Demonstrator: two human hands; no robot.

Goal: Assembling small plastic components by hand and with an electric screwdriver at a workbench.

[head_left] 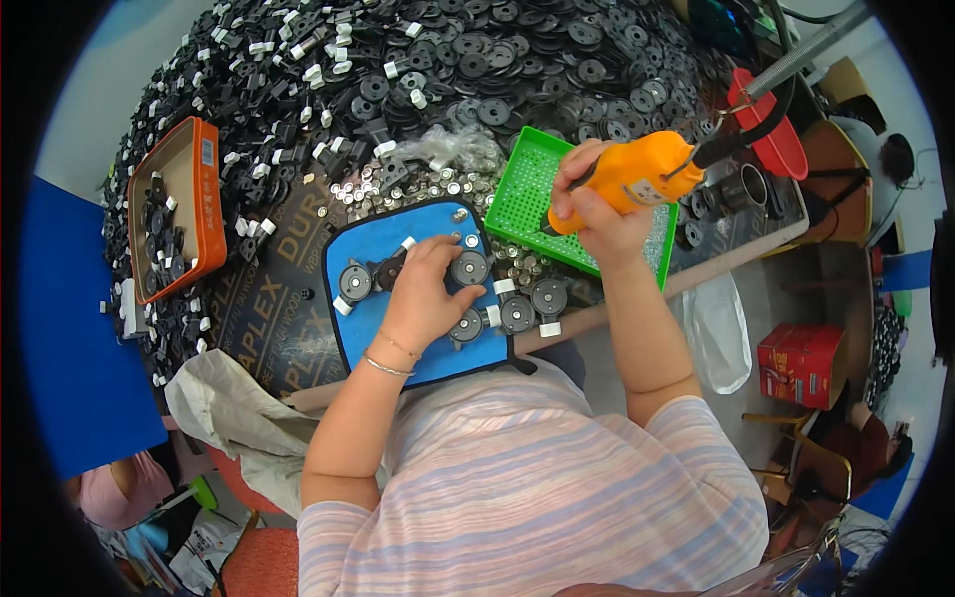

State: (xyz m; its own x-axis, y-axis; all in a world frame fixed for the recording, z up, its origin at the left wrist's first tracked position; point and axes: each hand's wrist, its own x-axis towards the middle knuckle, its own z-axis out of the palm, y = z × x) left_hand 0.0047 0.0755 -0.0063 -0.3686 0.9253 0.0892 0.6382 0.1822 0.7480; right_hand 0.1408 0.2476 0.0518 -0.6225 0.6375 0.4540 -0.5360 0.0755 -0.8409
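Observation:
My right hand (605, 221) is wrapped round an orange electric screwdriver (647, 169). Its dark tip points down over a green perforated basket (517, 189), which has small shiny pieces at its right end. My left hand (426, 294) lies over a blue mat (398, 214), thumb and fingers apart. Between them is a round black wheel (470, 267), and another black wheel (465, 324) sits just below the thumb. Left of the hand is a black wheel part with a white tab (354, 283). Two more wheels (548, 297) stand at the mat's right edge.
A big heap of black discs (487, 60) and white-tabbed pieces covers the table's far side. Small metal caps (388, 189) lie beyond the mat. An orange tray (207, 199) stands left. A red tray (771, 129) and metal cup (744, 187) are right, near the screwdriver's hanging spring (811, 50).

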